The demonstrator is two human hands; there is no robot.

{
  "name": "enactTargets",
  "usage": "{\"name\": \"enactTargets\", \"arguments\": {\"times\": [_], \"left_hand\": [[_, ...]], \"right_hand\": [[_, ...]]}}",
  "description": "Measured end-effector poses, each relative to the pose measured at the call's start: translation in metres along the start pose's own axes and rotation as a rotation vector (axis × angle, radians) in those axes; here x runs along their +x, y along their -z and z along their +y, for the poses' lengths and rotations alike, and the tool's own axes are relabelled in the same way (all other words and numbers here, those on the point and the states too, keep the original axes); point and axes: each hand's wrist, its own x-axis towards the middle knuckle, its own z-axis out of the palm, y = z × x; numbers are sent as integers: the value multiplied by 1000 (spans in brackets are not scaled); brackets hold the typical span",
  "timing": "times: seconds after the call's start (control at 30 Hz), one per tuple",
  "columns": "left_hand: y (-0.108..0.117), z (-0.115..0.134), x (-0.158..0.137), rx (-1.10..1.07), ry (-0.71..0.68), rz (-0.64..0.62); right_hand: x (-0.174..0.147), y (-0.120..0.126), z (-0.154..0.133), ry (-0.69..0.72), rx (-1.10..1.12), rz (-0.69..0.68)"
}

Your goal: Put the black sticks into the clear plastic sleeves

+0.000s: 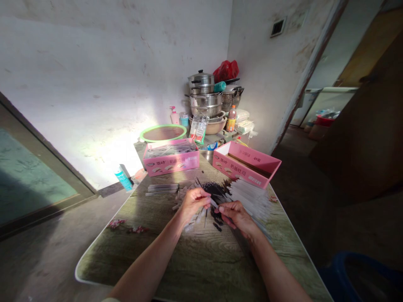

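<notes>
My left hand [195,202] and my right hand [235,214] are close together over the table, both closed in a pinch. Between their fingertips runs a short pale, translucent thin tube [213,203]; its ends are hidden by the fingers. Behind the hands lies a heap of small black pieces [214,188], with a few thin dark sticks. To the right of it is a large pile of long clear plastic sleeves [250,197]. Small pale pieces [181,197] are scattered beside my left hand. Farther left, several filled slim sleeves [162,189] lie side by side.
A pink box [171,166] full of slim greyish packets stands at the back left; another pink box [242,167] stands at the back right. Behind are a green-rimmed round sieve [163,132], stacked steel pots [206,102] and an orange drink bottle [231,119]. The wooden-patterned table [126,256] has a white edge.
</notes>
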Motion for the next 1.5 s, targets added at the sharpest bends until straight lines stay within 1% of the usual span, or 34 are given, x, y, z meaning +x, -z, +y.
{"name": "enactTargets", "arguments": {"times": [0.3, 0.47, 0.7, 0.83, 0.87, 0.93, 0.97, 1.03, 1.07, 1.1, 1.13, 1.2, 1.23, 1.27, 1.33, 1.43, 1.5], "left_hand": [[-5, 6, -3, -31, -24, 20], [-6, 10, -5, 0, -34, 12], [-3, 11, -4, 9, -32, -14], [4, 16, 0, 37, -63, 21], [9, 18, 1, 54, -79, 53], [25, 26, 6, 114, -118, 171], [37, 31, 8, 167, -147, 259], [68, 39, 10, 245, -224, 499], [86, 43, 10, 250, -234, 566], [105, 45, 8, 263, -230, 634], [123, 47, 6, 323, -192, 744], [156, 47, -1, 492, -52, 932], [169, 47, -5, 590, 18, 976], [180, 46, -9, 662, 80, 991], [194, 44, -15, 762, 178, 989], [201, 45, -22, 816, 283, 947], [203, 48, -25, 827, 344, 930]], "right_hand": [[0, -1, 2, -26, 104, 1], [1, -1, 4, -52, 151, -4], [2, -5, 4, -85, 155, 6], [4, -5, 4, -112, 169, 1], [4, -4, 4, -109, 173, 9], [5, -2, 5, -93, 177, 48], [6, -1, 4, -84, 177, 77], [7, 0, 3, -65, 174, 129], [7, 0, 3, -56, 171, 145], [7, -1, 3, -48, 167, 156], [8, -2, 4, -40, 161, 161], [9, -4, 7, -18, 134, 162], [9, -5, 9, -4, 113, 161], [10, -7, 8, 15, 86, 159], [8, -11, 1, 66, 24, 144], [-7, -22, -31, 163, -62, 84], [-31, -28, -52, 235, -143, -22]]}}
